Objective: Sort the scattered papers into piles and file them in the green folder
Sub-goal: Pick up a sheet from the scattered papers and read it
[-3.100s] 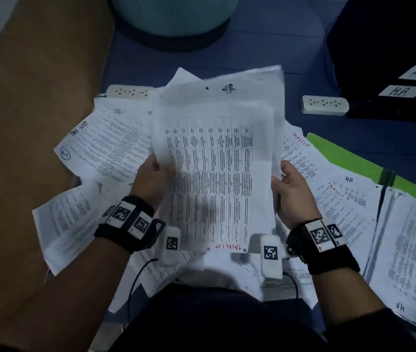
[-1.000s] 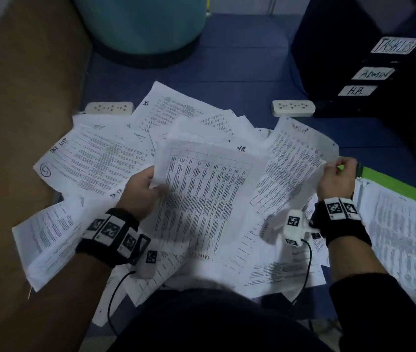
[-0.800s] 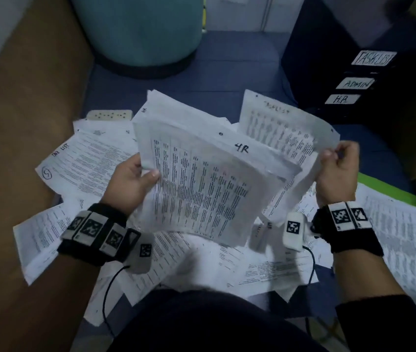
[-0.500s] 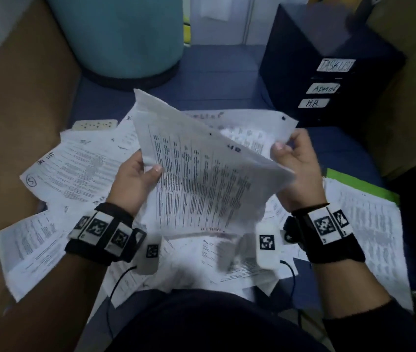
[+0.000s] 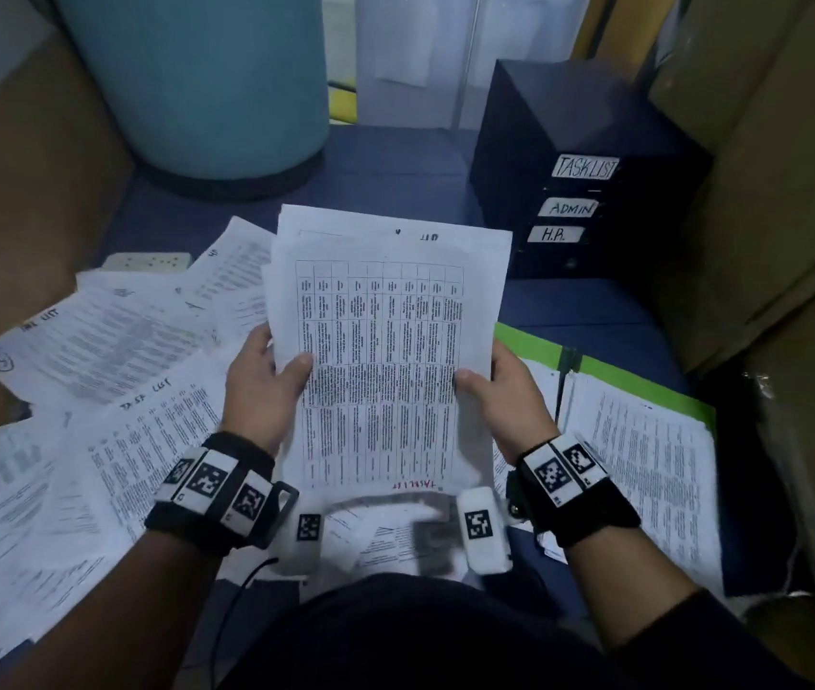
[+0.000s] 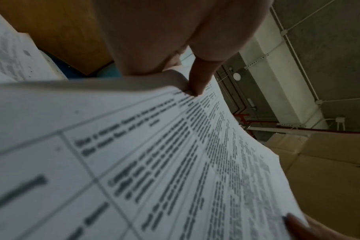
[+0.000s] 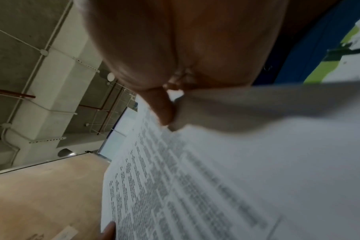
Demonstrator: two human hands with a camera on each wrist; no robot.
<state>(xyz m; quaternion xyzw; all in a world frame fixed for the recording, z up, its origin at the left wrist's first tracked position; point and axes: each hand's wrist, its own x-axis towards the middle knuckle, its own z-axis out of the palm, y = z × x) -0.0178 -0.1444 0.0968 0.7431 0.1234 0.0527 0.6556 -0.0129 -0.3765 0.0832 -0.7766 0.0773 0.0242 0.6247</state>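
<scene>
I hold a stack of printed papers (image 5: pixel 385 351) upright in front of me, its top sheet a table marked TASKLIST in red at the bottom. My left hand (image 5: pixel 266 381) grips the stack's left edge, thumb on the front. My right hand (image 5: pixel 500 390) grips the right edge the same way. The wrist views show the sheet (image 6: pixel 175 162) (image 7: pixel 216 178) close up with each thumb pressed on it. The green folder (image 5: pixel 609 371) lies open on the right, with papers (image 5: pixel 644 470) in it. More scattered papers (image 5: pixel 96 381) cover the blue floor on the left.
A dark drawer unit (image 5: pixel 580 191) labelled TASKLIST, ADMIN and H.R. stands at the back right. A teal barrel (image 5: pixel 196 82) stands behind. A white power strip (image 5: pixel 149 261) lies by the papers. Cardboard boxes (image 5: pixel 784 191) rise on the right and a brown panel (image 5: pixel 22 166) on the left.
My right hand picked a sheet from the right and brought it onto the stack. Both hands now hold the squared stack upright, and my head has tilted up.
</scene>
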